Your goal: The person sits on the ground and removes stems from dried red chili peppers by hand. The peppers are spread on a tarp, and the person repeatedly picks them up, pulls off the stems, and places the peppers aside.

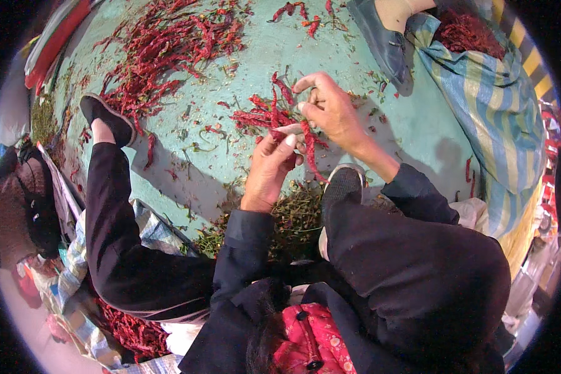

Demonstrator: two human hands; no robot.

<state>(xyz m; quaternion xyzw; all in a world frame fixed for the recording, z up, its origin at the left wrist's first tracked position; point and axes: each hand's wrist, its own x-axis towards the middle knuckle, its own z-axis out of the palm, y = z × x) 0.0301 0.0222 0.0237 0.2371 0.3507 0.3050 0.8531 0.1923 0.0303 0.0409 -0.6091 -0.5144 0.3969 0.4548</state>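
My left hand (272, 170) is closed around dried red chili peppers, and one upright chili (274, 107) rises from its fingers. A long curved chili (311, 150) hangs at its fingertips, tip downward. Just above and to the right is my right hand (331, 108), thumb and index finger apart, other fingers curled, with nothing clear between them. A dark red chili (284, 89) is close to the right index fingertip; whether they touch cannot be told. Below both hands a small bunch of dried chilies (252, 118) lies on the green floor (257, 51).
A large heap of dried chilies (168, 56) spreads at upper left. Green stems (297, 224) are piled between my legs. A striped woven sack (491, 117) with chilies stands at right, beside another person's shoe (385, 44). Another open sack of chilies (131, 329) is at lower left.
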